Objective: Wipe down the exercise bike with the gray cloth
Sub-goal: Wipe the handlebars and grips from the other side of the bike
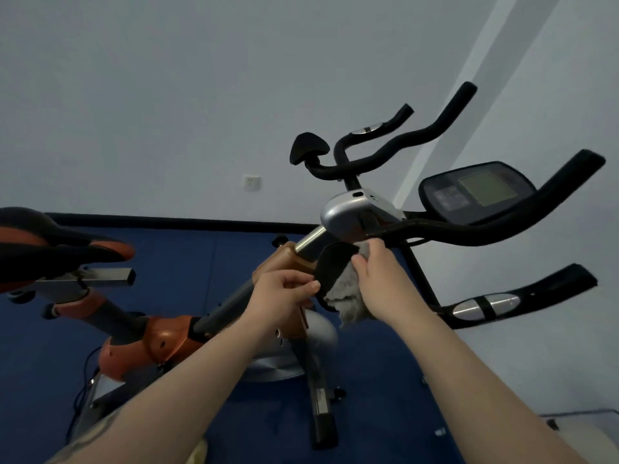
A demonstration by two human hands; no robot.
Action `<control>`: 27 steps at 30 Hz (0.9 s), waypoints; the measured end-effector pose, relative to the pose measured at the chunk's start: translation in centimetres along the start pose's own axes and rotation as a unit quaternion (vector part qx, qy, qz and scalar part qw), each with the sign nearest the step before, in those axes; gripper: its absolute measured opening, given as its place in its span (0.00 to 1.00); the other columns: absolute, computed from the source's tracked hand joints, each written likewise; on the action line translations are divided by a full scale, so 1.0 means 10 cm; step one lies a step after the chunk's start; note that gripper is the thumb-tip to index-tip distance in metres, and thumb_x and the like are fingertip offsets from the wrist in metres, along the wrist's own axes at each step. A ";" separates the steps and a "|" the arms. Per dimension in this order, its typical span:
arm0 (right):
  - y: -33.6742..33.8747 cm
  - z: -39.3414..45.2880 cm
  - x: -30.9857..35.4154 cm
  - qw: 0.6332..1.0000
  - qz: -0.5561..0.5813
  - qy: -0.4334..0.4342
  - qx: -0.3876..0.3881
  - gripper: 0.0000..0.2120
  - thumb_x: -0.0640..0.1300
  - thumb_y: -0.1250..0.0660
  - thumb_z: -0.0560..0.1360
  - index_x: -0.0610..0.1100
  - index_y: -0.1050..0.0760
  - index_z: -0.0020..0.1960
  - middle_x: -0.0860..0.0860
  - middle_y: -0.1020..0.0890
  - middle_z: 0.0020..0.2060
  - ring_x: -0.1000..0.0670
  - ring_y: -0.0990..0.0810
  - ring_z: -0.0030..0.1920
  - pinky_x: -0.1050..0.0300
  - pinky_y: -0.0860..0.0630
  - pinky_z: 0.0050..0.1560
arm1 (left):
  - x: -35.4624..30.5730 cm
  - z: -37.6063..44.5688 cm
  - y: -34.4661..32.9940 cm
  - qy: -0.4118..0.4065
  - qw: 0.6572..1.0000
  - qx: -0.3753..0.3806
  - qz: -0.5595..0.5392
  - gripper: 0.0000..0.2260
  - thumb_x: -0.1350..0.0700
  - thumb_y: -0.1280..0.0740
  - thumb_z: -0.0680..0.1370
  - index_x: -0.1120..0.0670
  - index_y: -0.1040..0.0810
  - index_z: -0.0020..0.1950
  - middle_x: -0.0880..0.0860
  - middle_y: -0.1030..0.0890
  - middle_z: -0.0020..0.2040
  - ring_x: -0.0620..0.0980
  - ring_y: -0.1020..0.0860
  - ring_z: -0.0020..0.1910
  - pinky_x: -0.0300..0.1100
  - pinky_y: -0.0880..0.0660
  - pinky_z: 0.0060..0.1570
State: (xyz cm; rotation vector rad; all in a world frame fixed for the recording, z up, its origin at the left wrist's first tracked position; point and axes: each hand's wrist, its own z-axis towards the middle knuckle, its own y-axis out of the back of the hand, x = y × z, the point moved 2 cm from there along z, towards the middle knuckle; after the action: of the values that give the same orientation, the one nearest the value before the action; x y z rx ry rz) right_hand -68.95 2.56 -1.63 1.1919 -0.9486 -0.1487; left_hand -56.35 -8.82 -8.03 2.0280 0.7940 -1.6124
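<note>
Left hand point(284, 293) pinches the black padded elbow rest point(330, 272) while the right hand point(376, 283) grips the fluffy gray cloth point(348, 301) against it. That loose cloth tail could slip if the pad swivels

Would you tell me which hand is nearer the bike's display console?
Right. The right hand holds the gray cloth just below-left of the console; the left hand sits farther left.

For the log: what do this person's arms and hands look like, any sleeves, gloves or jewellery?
Both forearms are bare along all that shows, with no sleeve in view. The left hand and right hand wear no gloves, and no rings, watch or wristband can be seen. A faint dark marking, possibly a tattoo, shows on the left forearm near the bottom edge; it is too blurred to make out.
</note>
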 end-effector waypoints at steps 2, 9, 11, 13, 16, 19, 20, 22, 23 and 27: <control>-0.01 -0.11 -0.06 0.999 -0.002 -0.035 -0.005 0.09 0.51 0.46 0.82 0.48 0.36 0.58 0.49 0.26 0.49 0.51 0.26 0.45 0.53 0.32 0.43 | -0.04 0.06 0.05 -0.022 1.000 0.018 0.014 0.06 0.63 0.25 0.72 0.57 0.17 0.49 0.50 0.17 0.37 0.39 0.18 0.32 0.28 0.26 0.31; -0.03 0.05 0.13 0.995 -0.005 -0.097 -0.035 0.08 0.50 0.46 0.83 0.47 0.34 0.57 0.51 0.27 0.46 0.51 0.28 0.43 0.54 0.35 0.43 | -0.19 0.32 0.17 -0.085 0.980 0.144 0.103 0.15 0.65 0.24 0.70 0.51 0.19 0.52 0.47 0.16 0.38 0.37 0.18 0.39 0.27 0.25 0.41; -0.08 -0.16 0.10 0.985 0.044 -0.143 -0.081 0.10 0.51 0.45 0.83 0.46 0.34 0.59 0.51 0.26 0.48 0.52 0.27 0.45 0.55 0.33 0.43 | -0.22 0.39 0.19 -0.113 0.968 0.182 0.131 0.16 0.64 0.24 0.70 0.47 0.20 0.52 0.43 0.16 0.39 0.36 0.18 0.41 0.26 0.26 0.42; -0.12 -0.37 0.07 0.973 0.078 -0.204 -0.079 0.14 0.54 0.46 0.82 0.45 0.35 0.60 0.49 0.24 0.49 0.50 0.25 0.46 0.53 0.30 0.45 | -0.26 0.44 0.18 -0.152 0.951 0.213 0.166 0.19 0.64 0.24 0.70 0.43 0.22 0.52 0.37 0.17 0.42 0.34 0.20 0.43 0.25 0.27 0.43; -0.09 -0.33 0.07 0.964 0.045 -0.257 -0.050 0.16 0.56 0.50 0.83 0.44 0.36 0.59 0.51 0.27 0.45 0.50 0.27 0.45 0.54 0.33 0.44 | -0.35 0.52 0.14 -0.212 0.928 0.244 0.183 0.23 0.65 0.24 0.70 0.44 0.22 0.59 0.42 0.17 0.49 0.38 0.20 0.50 0.31 0.24 0.50; -0.11 -0.26 0.17 0.955 0.032 -0.277 -0.101 0.15 0.55 0.50 0.83 0.44 0.34 0.59 0.52 0.27 0.44 0.51 0.28 0.44 0.54 0.34 0.42 | -0.46 0.58 0.06 -0.242 0.922 0.267 0.141 0.18 0.63 0.29 0.76 0.49 0.21 0.64 0.44 0.17 0.53 0.40 0.20 0.53 0.34 0.23 0.53; -0.16 -0.31 0.20 0.947 0.045 -0.284 -0.141 0.14 0.55 0.49 0.83 0.46 0.34 0.57 0.54 0.27 0.42 0.53 0.28 0.42 0.54 0.33 0.40 | -0.48 0.59 0.04 -0.238 0.924 0.275 0.122 0.15 0.61 0.31 0.78 0.50 0.21 0.64 0.43 0.17 0.53 0.39 0.20 0.53 0.33 0.23 0.52; -0.29 -0.48 0.28 0.925 0.077 -0.303 -0.217 0.11 0.56 0.48 0.82 0.49 0.36 0.55 0.57 0.27 0.40 0.59 0.29 0.38 0.60 0.34 0.33 | -0.51 0.62 0.00 -0.223 0.926 0.289 0.096 0.12 0.61 0.33 0.80 0.51 0.19 0.62 0.40 0.16 0.49 0.37 0.19 0.52 0.29 0.24 0.49; -0.36 -0.55 0.33 0.916 0.080 -0.311 -0.241 0.10 0.56 0.47 0.82 0.50 0.36 0.54 0.57 0.27 0.40 0.60 0.29 0.37 0.63 0.36 0.32 | -0.52 0.64 0.00 -0.213 0.927 0.297 0.085 0.12 0.61 0.34 0.80 0.51 0.18 0.61 0.39 0.15 0.48 0.36 0.19 0.51 0.28 0.24 0.48; -0.39 -0.44 0.39 0.904 -0.030 -0.340 -0.256 0.10 0.53 0.49 0.83 0.47 0.36 0.57 0.51 0.25 0.45 0.54 0.28 0.38 0.62 0.40 0.29 | -0.50 0.75 -0.02 -0.138 0.932 0.335 0.016 0.11 0.64 0.33 0.79 0.56 0.18 0.59 0.46 0.14 0.48 0.41 0.17 0.49 0.30 0.23 0.44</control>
State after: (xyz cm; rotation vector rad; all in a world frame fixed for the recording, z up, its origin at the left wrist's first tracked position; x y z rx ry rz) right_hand -62.03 1.94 -3.00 0.6673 -1.3687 -0.8563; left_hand -62.79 -14.36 -4.87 2.1224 0.0959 -2.3035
